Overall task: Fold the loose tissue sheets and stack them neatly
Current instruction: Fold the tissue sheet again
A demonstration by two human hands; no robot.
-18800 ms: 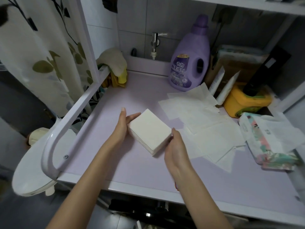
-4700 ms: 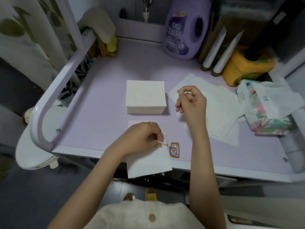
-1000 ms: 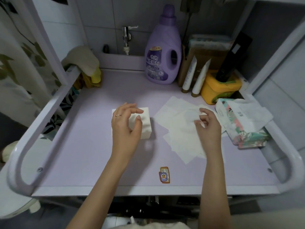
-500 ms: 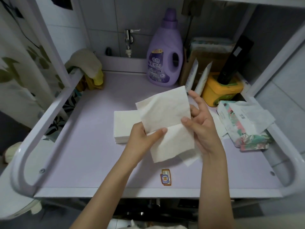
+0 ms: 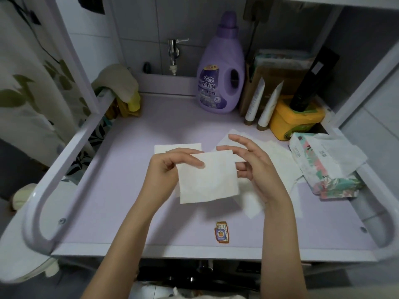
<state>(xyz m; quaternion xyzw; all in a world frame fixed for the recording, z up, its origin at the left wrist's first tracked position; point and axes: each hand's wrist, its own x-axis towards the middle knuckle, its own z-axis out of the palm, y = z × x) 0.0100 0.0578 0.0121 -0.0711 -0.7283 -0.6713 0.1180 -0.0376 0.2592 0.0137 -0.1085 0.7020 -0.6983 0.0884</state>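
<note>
Grip, left: your left hand (image 5: 166, 171) pinches the tissue sheet (image 5: 209, 180) at its left edge, thumb in front.
Stack: the folded stack (image 5: 179, 146) lies on the purple top (image 5: 129, 190), just behind that hand.
Sheet: raised above the top, between both hands.
Grip, right: your right hand (image 5: 254, 169) is spread, with straight fingers touching the sheet's right edge.
Loose sheets: the loose sheets (image 5: 280, 154) lie flat under and beyond your right hand.

My left hand (image 5: 166, 171) pinches the tissue sheet (image 5: 209, 180); my right hand (image 5: 254, 169), fingers spread, sits at its right edge.
</note>
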